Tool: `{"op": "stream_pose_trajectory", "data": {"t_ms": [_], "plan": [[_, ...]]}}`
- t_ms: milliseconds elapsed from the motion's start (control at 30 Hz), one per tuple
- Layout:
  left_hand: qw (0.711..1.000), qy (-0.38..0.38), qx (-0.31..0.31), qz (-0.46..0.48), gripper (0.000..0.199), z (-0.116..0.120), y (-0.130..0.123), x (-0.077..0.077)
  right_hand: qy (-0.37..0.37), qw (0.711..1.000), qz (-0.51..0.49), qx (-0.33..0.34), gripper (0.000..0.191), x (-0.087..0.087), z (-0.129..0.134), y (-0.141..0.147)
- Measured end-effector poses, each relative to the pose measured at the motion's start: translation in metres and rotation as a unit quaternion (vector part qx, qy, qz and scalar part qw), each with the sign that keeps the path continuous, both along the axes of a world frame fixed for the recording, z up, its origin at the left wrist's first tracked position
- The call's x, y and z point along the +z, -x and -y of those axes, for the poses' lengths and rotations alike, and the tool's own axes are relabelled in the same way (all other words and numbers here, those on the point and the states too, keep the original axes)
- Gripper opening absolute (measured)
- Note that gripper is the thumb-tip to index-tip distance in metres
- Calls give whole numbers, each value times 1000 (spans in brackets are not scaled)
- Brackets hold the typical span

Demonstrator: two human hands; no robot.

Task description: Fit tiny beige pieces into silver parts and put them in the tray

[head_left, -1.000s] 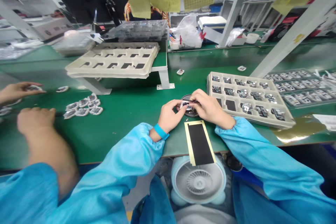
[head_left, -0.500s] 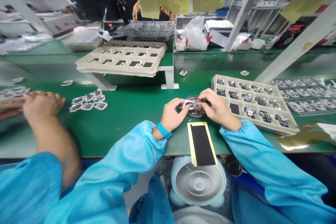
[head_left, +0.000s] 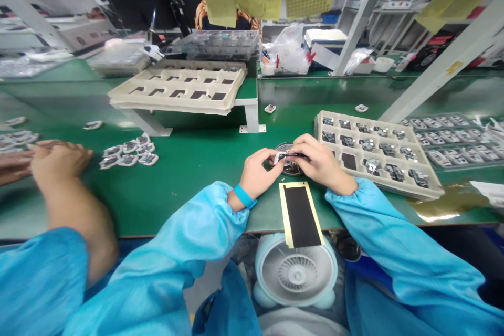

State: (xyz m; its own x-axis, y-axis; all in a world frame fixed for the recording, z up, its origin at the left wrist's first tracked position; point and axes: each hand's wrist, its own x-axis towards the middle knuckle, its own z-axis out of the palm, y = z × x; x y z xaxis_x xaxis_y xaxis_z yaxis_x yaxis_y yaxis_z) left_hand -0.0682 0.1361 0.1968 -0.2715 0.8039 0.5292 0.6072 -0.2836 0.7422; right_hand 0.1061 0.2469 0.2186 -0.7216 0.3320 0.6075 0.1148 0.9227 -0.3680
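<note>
My left hand (head_left: 258, 172), with a blue band at the wrist, pinches a small white part (head_left: 279, 157) between thumb and fingers. My right hand (head_left: 318, 161) is closed on thin black tweezers (head_left: 294, 155), whose tip lies at the white part. Both hands are over a round black dish (head_left: 290, 168) that holds tiny pieces. Just in front of the dish, a yellow-edged black sheet (head_left: 302, 215) reaches past the table's front edge.
A tray of metal parts (head_left: 427, 178) stands to the right, beside clear trays (head_left: 468, 156). Several white parts (head_left: 128, 159) lie left of centre. A raised shelf bears a beige tray (head_left: 169, 103). A co-worker's hands (head_left: 59, 160) are at far left.
My right hand has turned and moved slightly left, bringing the tweezers flat across the white part. The whole view has shifted a little.
</note>
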Motion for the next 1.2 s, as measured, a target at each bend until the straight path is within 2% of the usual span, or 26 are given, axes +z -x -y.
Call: {"op": "stream_pose_trajectory", "data": {"t_ms": [167,367,667,767,833,933,1000,1133,1200], "plan": [[1000,16,8,20,5,0,-2,-1,3,999,41,-4,15,-2,2,2],[998,23,0,52,6,2,-7,1,48,998,1,42,6,-3,-1,2],[994,23,-8,106,9,4,-7,6,54,996,-29,67,8,0,4,2],[993,15,-2,113,12,4,-5,8,44,996,-65,46,6,5,3,1],[996,15,9,93,13,2,-1,8,18,999,-36,-11,5,8,-2,-2],[998,21,34,39,13,-6,14,2,-43,988,89,-115,11,8,-13,-7],[997,30,63,18,15,-14,32,-5,-69,977,133,-150,14,7,-18,-11],[984,75,155,37,23,-32,85,-18,-47,982,80,-166,13,7,-16,-18],[971,94,218,43,27,-39,115,-18,-20,988,34,-152,13,11,-10,-20]]}}
